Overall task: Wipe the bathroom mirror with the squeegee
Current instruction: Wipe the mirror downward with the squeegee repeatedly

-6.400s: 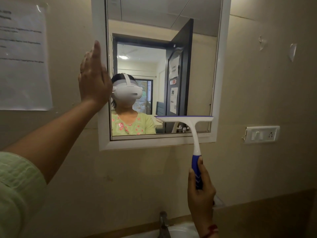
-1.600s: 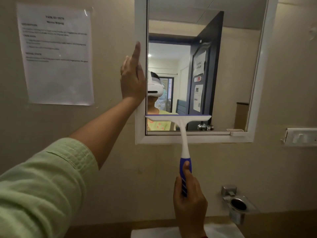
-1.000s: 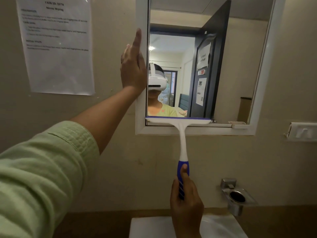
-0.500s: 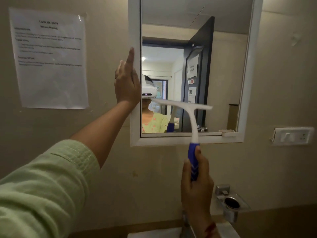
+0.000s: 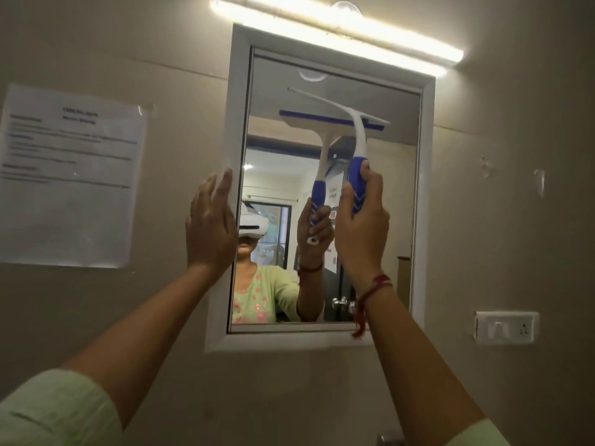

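Observation:
A mirror (image 5: 383, 201) in a white frame (image 5: 425, 201) hangs on the beige wall. My right hand (image 5: 362, 231) grips the blue handle of a white squeegee (image 5: 358, 136). Its blade is raised in front of the upper part of the glass, tilted, with the left end higher; whether it touches the glass I cannot tell. The squeegee's reflection shows just left of it. My left hand (image 5: 211, 226) lies flat, fingers together and pointing up, against the frame's left edge at mid height.
A lit tube light (image 5: 338, 27) runs above the mirror. A printed paper sheet (image 5: 69, 175) is stuck to the wall on the left. A white switch plate (image 5: 505, 327) sits on the wall at lower right. The mirror reflects a dark open door.
My right hand has lifted the squeegee from the mirror's bottom edge up to its upper part. The view has tilted upward, and the light above the mirror has come into sight. My left hand stays on the frame.

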The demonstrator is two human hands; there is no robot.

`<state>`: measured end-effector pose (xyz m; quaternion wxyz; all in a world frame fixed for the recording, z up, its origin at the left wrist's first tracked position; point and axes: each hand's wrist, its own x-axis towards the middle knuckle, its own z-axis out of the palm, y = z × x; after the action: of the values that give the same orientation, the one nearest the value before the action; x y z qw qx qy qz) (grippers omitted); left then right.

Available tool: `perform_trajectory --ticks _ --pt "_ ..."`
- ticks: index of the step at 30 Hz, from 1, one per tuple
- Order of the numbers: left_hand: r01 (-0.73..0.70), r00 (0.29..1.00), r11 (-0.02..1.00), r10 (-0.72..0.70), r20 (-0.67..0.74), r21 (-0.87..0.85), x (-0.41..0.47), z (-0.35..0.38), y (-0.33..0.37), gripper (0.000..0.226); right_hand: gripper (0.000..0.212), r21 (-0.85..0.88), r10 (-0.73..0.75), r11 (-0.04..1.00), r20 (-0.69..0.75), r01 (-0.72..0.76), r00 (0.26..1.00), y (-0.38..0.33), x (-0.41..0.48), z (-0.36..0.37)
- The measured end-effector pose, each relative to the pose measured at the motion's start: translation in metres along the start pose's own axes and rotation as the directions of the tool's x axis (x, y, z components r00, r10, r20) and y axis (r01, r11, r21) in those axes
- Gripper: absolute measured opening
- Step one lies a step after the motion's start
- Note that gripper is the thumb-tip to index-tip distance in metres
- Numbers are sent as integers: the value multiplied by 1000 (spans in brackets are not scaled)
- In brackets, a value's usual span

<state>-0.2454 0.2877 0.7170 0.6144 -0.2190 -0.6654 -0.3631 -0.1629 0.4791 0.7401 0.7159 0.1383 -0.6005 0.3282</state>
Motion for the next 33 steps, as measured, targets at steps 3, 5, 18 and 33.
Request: perform_trajectory --ticks 3,5,18,33 --pt "-6 1000 1000 6 -2 -1 0 -1 1 49 31 -14 -27 1000 -21 27 999 4 26 7" --pt "-7 1000 1000 7 -3 -6 0 -1 1 49 31 -32 -49 998 -24 48 999 6 38 9" --pt "5 1000 999 -5 1 -32 0 -1 1 49 38 -141 -104 985 -7 102 995 13 74 18" --pt "6 1000 998 -5 8 -58 -1 -2 3 49 39 -144 -82 987 -34 76 996 20 48 36"
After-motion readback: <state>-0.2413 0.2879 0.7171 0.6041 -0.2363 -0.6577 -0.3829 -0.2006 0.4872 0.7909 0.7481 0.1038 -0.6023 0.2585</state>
